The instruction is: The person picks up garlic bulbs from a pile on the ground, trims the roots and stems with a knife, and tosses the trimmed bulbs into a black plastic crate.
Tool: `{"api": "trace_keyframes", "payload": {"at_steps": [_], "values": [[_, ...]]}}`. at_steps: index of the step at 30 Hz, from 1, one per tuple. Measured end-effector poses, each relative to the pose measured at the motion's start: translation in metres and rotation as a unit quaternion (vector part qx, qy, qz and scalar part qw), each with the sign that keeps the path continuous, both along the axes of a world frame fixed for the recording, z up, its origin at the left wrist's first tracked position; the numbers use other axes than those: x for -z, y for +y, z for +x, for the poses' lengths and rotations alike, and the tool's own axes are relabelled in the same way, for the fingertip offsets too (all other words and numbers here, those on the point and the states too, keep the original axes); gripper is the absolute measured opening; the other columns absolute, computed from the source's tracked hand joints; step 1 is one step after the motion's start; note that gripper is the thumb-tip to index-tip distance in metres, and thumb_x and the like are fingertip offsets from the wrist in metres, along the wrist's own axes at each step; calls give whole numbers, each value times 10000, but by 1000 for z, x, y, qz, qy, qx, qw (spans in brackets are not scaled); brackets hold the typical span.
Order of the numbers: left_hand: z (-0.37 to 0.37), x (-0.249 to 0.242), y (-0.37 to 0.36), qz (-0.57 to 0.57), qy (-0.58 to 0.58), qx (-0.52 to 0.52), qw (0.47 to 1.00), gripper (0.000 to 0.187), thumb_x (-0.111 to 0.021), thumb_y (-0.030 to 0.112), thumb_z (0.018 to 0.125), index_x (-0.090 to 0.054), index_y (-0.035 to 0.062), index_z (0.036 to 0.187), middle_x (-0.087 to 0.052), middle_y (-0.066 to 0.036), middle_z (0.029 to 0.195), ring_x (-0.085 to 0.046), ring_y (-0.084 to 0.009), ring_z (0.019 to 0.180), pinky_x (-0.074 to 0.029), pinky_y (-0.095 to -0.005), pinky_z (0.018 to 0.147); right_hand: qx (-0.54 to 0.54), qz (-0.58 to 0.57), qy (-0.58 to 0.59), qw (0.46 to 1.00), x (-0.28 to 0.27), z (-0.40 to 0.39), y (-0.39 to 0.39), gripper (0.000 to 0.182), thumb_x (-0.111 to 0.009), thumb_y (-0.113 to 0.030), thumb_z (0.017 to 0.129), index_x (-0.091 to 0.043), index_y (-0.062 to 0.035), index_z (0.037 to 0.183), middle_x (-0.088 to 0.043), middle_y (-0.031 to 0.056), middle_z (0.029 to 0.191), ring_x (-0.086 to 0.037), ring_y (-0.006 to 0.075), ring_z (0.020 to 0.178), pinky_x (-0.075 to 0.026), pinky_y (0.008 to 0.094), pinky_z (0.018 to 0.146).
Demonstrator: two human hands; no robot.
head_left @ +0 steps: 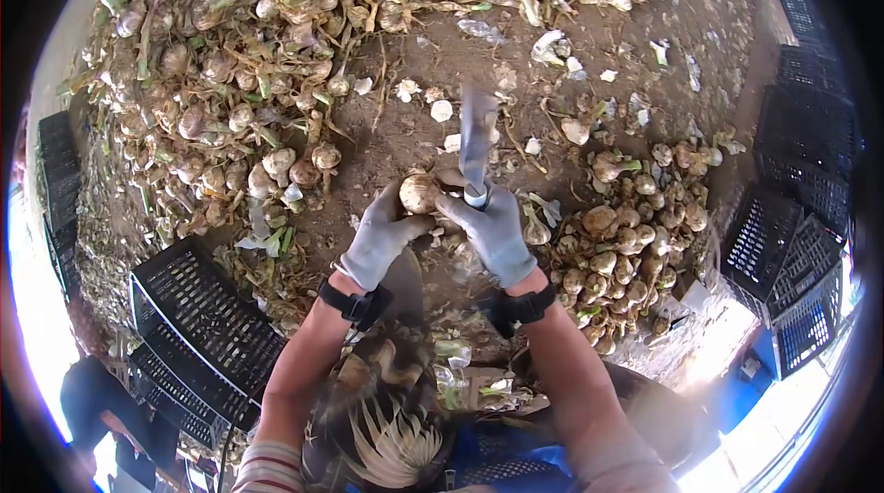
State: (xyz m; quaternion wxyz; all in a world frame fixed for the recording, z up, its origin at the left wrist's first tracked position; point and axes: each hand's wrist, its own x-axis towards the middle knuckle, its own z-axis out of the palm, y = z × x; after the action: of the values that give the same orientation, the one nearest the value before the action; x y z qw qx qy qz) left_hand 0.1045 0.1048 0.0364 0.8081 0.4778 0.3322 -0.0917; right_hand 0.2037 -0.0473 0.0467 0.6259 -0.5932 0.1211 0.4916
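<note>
My left hand, in a pale grey glove, is closed around a garlic bulb in front of me. My right hand, gloved the same way, grips a knife with a pale handle. Its blade points away from me and is smeared by motion. The thumb side of my right hand is against or very near the bulb; contact is hard to make out. A wide black strap circles each wrist.
A big heap of garlic spreads across the far left. A smaller pile of garlic bulbs lies to the right. Black crates stand at the left, and more crates at the right. A seated person shows at lower left.
</note>
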Motion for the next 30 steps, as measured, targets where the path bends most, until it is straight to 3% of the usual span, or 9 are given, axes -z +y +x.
{"api": "trace_keyframes", "payload": {"at_steps": [2,6,10,15,18,20,23,25,30], "values": [[-8,-10,10,14,42,13,999,593,-664,-84,818,-484,8,1376,-650,-43,1052,-636,-120,936,-532,-248,738,-128,-115,-446,878,5,-1,-1,242,-736,-149,816,-728,-76,1046,-715,95,928,-688,233,742,-530,368,659],[-25,7,16,107,28,77,991,604,-693,-35,839,-450,8,1391,-661,-53,1054,-645,-118,933,-544,-246,741,-327,-143,-574,737,-16,-9,-2,174,-624,-120,767,-685,-102,929,-639,93,844,-643,338,698,-492,435,620],[-35,8,21,239,-74,115,961,624,-725,38,858,-425,19,1405,-669,-58,1079,-651,-116,940,-551,-260,794,-357,-156,-609,691,-17,-11,1,152,-687,-199,782,-667,-131,917,-610,73,812,-649,276,666,-493,416,639],[-40,-10,28,241,32,211,947,683,-730,46,861,-383,9,1449,-680,-69,1090,-658,-113,965,-551,-282,847,-373,-156,-596,694,-11,-19,-2,130,-651,-156,777,-674,-134,903,-630,72,800,-637,293,668,-480,424,629],[-75,33,23,182,-79,69,978,709,-761,52,828,-401,-3,1436,-692,-60,1047,-665,-106,932,-557,-281,818,-365,-160,-602,691,-6,-26,-1,94,-661,-191,800,-669,-152,885,-629,63,770,-646,275,664,-482,410,632],[-80,45,29,305,-96,203,926,697,-819,118,767,-495,-5,1371,-702,-61,1031,-667,-105,912,-555,-281,829,-364,-166,-606,688,-6,-29,-2,85,-647,-190,809,-668,-156,883,-630,61,760,-647,279,666,-480,407,633],[-37,-46,30,181,57,209,959,670,-863,208,712,-583,-7,1282,-706,-68,1040,-663,-112,913,-540,-279,853,-379,-173,-596,686,0,-23,-8,135,-593,-170,859,-691,-143,948,-685,88,807,-683,306,721,-517,424,679],[-34,-84,23,174,30,185,967,654,-841,159,674,-601,-2,1261,-687,-88,1104,-630,-167,1030,-484,-321,941,-422,-391,-273,771,20,-1,-14,200,-598,-170,884,-704,-141,1051,-731,126,884,-711,326,801,-548,438,739],[-44,-39,13,393,-94,205,891,440,-815,96,656,-678,69,1073,-644,-106,1123,-641,-281,1004,-503,-380,910,-278,-189,-311,889,25,-32,-19,250,-703,-263,816,-740,-148,1035,-707,183,843,-689,385,824,-551,469,746]]}}
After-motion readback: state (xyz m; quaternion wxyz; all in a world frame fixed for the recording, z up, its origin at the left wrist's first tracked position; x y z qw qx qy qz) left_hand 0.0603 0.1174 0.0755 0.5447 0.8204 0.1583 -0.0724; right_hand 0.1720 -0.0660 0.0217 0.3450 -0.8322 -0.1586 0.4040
